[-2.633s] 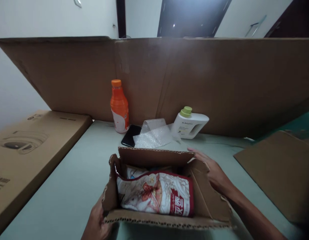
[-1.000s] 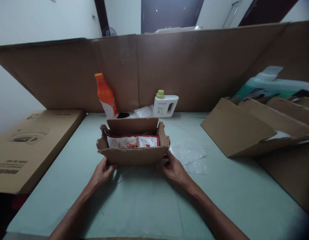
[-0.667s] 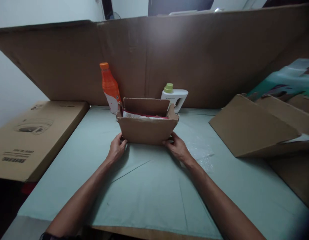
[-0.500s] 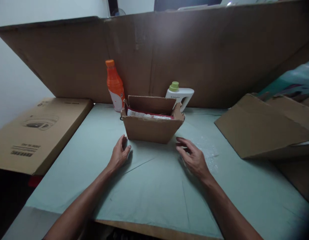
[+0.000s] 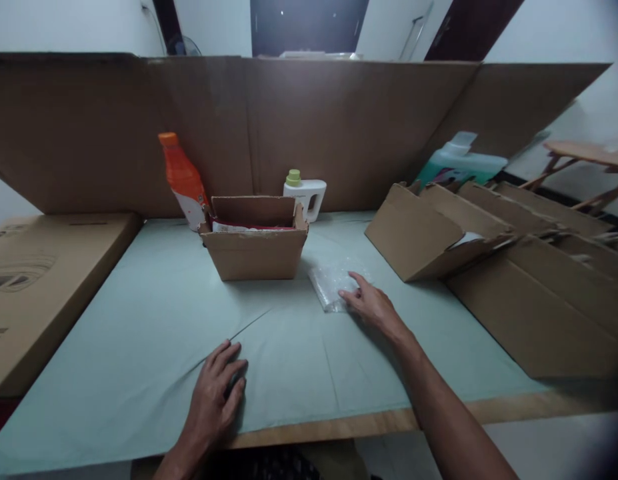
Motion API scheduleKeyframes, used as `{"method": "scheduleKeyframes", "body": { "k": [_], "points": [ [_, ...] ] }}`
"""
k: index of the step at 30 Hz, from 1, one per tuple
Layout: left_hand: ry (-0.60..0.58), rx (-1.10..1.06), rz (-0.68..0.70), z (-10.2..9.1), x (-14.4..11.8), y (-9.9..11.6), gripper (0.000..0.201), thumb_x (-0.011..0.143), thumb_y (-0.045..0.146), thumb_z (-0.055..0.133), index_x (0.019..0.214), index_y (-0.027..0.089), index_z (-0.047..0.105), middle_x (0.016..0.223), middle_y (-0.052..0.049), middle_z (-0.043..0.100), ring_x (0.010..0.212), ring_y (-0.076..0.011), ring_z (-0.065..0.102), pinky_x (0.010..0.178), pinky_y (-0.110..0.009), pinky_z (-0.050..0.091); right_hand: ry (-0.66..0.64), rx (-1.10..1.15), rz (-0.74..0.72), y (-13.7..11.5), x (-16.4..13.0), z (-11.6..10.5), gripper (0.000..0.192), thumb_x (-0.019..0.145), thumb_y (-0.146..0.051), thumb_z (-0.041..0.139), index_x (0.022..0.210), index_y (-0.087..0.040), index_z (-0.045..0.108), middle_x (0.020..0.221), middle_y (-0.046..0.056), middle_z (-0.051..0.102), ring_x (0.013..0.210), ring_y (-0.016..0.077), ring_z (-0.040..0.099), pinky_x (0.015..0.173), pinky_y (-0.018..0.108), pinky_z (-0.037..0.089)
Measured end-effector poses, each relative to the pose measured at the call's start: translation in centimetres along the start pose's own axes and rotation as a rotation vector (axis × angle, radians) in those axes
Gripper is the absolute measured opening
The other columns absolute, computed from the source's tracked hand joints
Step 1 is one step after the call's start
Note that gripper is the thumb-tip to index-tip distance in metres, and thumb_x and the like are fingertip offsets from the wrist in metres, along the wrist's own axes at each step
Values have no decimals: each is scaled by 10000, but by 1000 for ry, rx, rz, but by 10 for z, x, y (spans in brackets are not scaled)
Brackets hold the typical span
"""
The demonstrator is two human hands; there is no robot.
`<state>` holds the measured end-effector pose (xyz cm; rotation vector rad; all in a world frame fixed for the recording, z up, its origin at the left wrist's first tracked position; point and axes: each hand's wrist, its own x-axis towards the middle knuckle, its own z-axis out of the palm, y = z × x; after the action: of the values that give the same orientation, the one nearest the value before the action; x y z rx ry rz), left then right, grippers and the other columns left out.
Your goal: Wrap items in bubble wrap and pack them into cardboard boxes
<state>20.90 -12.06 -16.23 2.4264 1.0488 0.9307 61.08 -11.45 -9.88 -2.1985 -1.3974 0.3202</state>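
Note:
My right hand (image 5: 373,307) is over a folded sheet of clear bubble wrap (image 5: 327,283), its thumb and forefinger apart at the sheet's right side. Whether the fingertips touch the plastic I cannot tell. My left hand (image 5: 216,390) rests on the pale green cloth (image 5: 153,373) near the table's front edge, fingers spread, holding nothing. Beyond both hands stands an open-topped cardboard box (image 5: 259,257), upright. A red and white packet (image 5: 233,227) shows inside it; the rest of the contents is hidden by the front wall.
Behind the box stand an orange bottle (image 5: 181,177) and a white jug (image 5: 313,193) with a green cap. Several open cardboard boxes (image 5: 549,300) sit at the right, a teal jug (image 5: 453,163) behind them. A flat carton (image 5: 53,267) lies left. A cardboard wall (image 5: 333,127) closes the back.
My right hand has moved from beside the box to the bubble wrap. My left hand has drawn back from the box toward the front edge. The view has turned right.

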Motion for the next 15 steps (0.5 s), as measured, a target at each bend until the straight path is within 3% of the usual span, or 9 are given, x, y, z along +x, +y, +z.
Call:
{"method": "scheduleKeyframes", "body": {
  "k": [4,6,11,15],
  "points": [
    [-6,6,11,-2,-1,5,248,899,213,559,1066,209,743,1291,-140,693,1286,-334,582,969,-512,577,-7,-27,-38,-11,2,12,288,847,-314,571,1039,-213,759,884,65,767,857,248,702,758,334,489],
    [-20,-10,12,-4,1,5,252,905,224,550,1062,206,747,1281,-145,697,1282,-332,586,964,-509,581,3,-17,-46,-11,-1,12,258,854,-279,527,933,-213,764,956,65,775,909,243,702,803,339,492],
    [-35,-58,4,-6,1,0,252,928,244,539,1080,218,738,1253,-128,710,1268,-307,598,959,-485,586,60,-28,1,3,-4,0,323,885,-337,516,1074,-201,739,1045,75,759,906,228,693,848,338,499],
    [23,-43,34,-3,0,-1,235,915,208,557,1075,223,729,1222,-112,722,1240,-296,615,941,-468,587,136,-89,134,17,23,-2,399,854,-350,582,1177,-147,700,1132,155,718,1007,284,668,892,378,481]
  ]
}}
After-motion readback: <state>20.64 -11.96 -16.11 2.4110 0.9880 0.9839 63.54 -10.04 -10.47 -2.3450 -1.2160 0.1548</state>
